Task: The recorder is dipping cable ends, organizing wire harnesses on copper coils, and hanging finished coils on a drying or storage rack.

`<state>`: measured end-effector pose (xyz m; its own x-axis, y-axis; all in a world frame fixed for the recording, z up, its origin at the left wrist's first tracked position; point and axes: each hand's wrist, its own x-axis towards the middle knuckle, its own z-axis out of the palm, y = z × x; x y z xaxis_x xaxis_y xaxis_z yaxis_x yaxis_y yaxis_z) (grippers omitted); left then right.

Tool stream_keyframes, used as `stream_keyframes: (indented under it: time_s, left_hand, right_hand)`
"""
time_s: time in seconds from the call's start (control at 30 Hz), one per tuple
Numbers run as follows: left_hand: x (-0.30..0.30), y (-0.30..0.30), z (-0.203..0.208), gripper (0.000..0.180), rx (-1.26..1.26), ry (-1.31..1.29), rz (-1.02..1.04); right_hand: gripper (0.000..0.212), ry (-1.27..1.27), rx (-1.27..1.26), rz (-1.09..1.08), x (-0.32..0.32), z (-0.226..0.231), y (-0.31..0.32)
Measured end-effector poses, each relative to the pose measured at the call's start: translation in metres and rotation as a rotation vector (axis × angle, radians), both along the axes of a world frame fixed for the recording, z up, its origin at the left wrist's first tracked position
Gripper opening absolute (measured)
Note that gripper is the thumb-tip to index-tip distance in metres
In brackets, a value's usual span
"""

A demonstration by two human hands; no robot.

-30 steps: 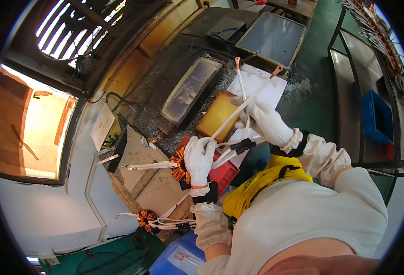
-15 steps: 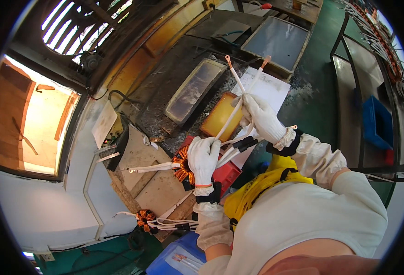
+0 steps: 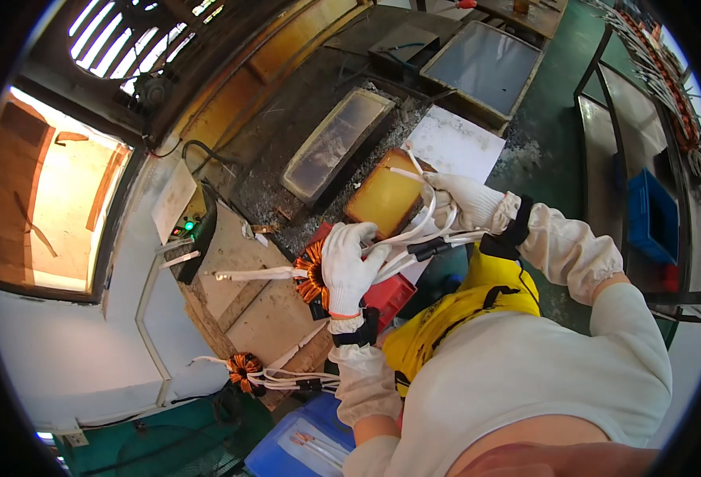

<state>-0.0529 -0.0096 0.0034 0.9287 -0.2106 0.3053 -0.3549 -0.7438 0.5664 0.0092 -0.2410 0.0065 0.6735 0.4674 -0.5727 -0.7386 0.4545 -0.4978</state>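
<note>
My left hand (image 3: 347, 269), in a white glove, is closed around the side of a ring-shaped coil (image 3: 313, 274) wound with copper wire. White sleeved leads (image 3: 259, 274) stick out of the coil to the left, and more run right to black bands (image 3: 430, 249). My right hand (image 3: 466, 203), gloved too, grips looped white leads (image 3: 444, 215) with closed fingers. Two lead ends reach over a shallow pan of yellow, waxy-looking material (image 3: 386, 199); whether their tips touch it I cannot tell. Beneath the left hand, a red bin (image 3: 390, 298) is partly hidden.
A long rectangular pot with a grey surface (image 3: 337, 145) stands behind the yellow pan, beside a white board (image 3: 458, 143). Farther back is a larger grey-filled tray (image 3: 484, 67). Another copper coil (image 3: 244, 372) and a blue bin (image 3: 299, 437) lie at the near left. Shelving (image 3: 605, 175) stands right.
My right hand has come slightly nearer and lower, bringing the lead ends down from above the white board to the yellow pan. Green lights now show on the control box at left.
</note>
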Motion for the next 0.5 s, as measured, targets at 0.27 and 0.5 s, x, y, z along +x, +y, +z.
stream_keyframes:
  time_s: [0.27, 0.5]
  left_hand:
    - [-0.024, 0.026, -0.008, 0.032, 0.247, -0.196, 0.347]
    - [-0.029, 0.024, -0.016, 0.029, 0.331, -0.344, 0.383]
  right_hand:
    - [0.031, 0.156, 0.187, 0.042, 0.009, -0.032, -0.006]
    - [0.032, 0.179, 0.234, 0.084, 0.009, -0.052, -0.006]
